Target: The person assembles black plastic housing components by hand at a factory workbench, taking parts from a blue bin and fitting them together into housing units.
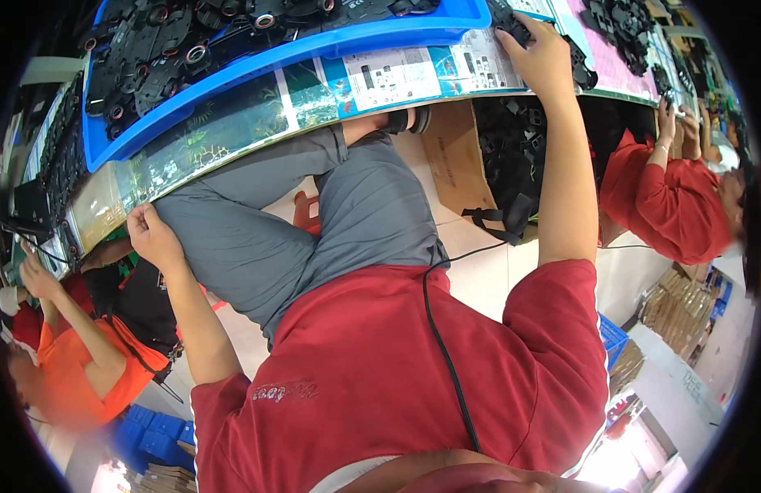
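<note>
At the far right of the table, my right hand [545, 62] has its thumb and fingers closed around a black plastic part [509, 18]. More black parts [579, 64] lie close beside that hand. My left hand [154, 238] is at the table's near edge on the left, its fingers curled together. What it holds, if anything, is hidden. A blue tray [315, 51] in front of me is heaped with black plastic assemblies [167, 57] that carry round, ringed pieces.
Printed sheets [393, 78] lie under the clear cover of the table [208, 135]. Below it stands a cardboard box [454, 156] with black parts. A black cable [434, 316] runs across my shirt. People in orange [93, 361] and red [664, 197] sit on either side.
</note>
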Action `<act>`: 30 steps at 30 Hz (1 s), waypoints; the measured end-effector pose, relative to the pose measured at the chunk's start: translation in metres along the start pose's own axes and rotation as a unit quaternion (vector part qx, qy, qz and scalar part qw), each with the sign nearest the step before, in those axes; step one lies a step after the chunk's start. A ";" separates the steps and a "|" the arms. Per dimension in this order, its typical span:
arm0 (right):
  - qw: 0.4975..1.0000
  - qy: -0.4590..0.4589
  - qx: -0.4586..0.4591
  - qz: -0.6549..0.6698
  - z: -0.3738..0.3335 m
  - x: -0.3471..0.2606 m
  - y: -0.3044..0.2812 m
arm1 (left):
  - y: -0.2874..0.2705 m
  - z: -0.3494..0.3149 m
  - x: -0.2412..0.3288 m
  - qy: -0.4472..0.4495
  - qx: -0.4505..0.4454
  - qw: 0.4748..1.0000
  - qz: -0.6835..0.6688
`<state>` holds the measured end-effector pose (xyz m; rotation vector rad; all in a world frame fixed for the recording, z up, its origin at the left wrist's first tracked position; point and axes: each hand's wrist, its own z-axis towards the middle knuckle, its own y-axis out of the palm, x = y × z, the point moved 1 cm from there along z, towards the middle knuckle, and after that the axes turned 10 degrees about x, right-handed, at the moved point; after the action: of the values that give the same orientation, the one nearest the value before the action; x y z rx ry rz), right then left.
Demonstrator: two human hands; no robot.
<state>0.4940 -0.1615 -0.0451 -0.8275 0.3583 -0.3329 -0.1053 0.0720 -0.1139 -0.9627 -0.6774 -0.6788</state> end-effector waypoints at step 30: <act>0.986 0.140 -0.091 0.029 -0.018 0.110 -0.089 | -0.002 0.003 0.001 0.007 -0.001 1.000 0.004</act>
<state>0.5713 -0.2755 -0.0086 -0.9484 0.6821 -0.3669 -0.1070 0.0733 -0.1112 -0.9622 -0.6590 -0.6787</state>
